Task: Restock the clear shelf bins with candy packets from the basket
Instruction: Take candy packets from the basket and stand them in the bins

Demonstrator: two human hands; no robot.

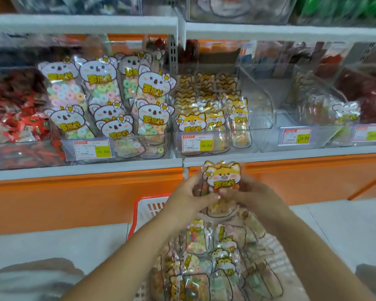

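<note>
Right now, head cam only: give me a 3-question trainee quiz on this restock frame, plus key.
1. True or false: only the right grip touches the held fox-face packet.
2. Which bin already holds matching packets? A. the far-left bin of red wrappers. B. the centre bin, just right of the koala packets. C. a top-shelf bin.
3. Fill in: the yellow price tag on that bin reads ___.

Key: 1 false, the left grip holds it too. 2 B. 3 16.80.
</note>
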